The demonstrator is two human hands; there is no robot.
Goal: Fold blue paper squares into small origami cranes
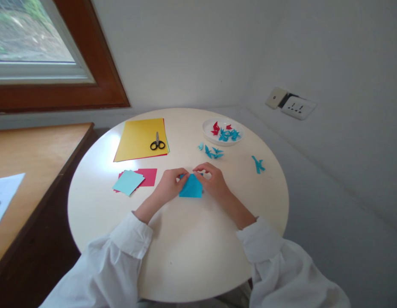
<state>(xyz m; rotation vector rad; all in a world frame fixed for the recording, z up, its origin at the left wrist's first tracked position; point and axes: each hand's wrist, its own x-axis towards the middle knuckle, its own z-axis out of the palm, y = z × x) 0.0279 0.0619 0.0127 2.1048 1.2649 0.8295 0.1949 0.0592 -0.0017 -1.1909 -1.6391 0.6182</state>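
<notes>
A square sheet of blue paper [191,188] is on the round white table in front of me. My left hand [171,183] pinches its upper left edge between thumb and fingers. At the upper right edge, my right hand [213,179] grips the same sheet, its fingertips close to those of the left. Just beyond my hands lie several folded blue paper cranes [213,152] and a small pale blue folded piece [201,146]. Whether the sheet's far edge is folded is hidden by my fingers.
A white plate [223,143] at the back holds red and blue cranes. Black-handled scissors [157,144] rest on yellow paper sheets [134,137]. Pale blue squares [128,182] overlap pink squares [148,177] at left. Blue scraps [258,164] lie right. Walls stand behind the round table [192,256].
</notes>
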